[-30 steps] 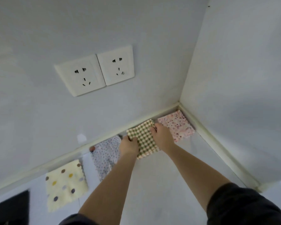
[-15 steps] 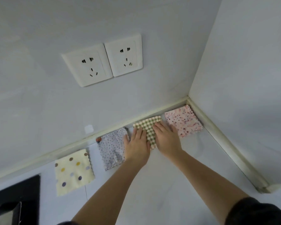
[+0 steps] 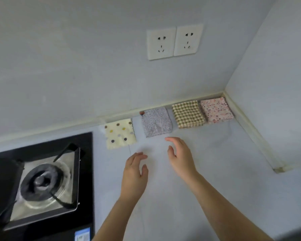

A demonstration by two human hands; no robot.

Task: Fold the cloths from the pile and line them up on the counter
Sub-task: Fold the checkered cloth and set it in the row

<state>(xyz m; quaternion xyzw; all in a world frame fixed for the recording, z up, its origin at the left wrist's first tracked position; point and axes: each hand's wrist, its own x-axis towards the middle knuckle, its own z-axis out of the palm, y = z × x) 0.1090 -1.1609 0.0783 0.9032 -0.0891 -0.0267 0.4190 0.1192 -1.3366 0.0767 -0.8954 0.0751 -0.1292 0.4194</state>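
Pale counter (image 3: 207, 171) fills the middle and right of the frame, meeting the wall along a raised strip, with a double socket (image 3: 174, 41) above and a black gas hob (image 3: 38, 180) at lower left. Four folded cloths lie in a row at the foot of the wall, climbing from centre frame toward the right-hand corner: a cream dotted cloth (image 3: 119, 133), a grey speckled cloth (image 3: 156, 121), a checked cloth (image 3: 188, 114) and a pink cloth (image 3: 216, 110) in the corner itself.

Both hands hover below that row, fingers loose and spread, holding nothing. The left hand (image 3: 135, 173) sits under the gap between the cream and grey cloths; the right hand (image 3: 181, 157) is just below the grey cloth's lower right corner, clear of it.

No pile shows anywhere in the frame, so whether more cloths remain cannot be told. If one does, the only free end of the row is left of the cream cloth, toward the hob. That slot looks narrow, and the left hand is the nearer one.
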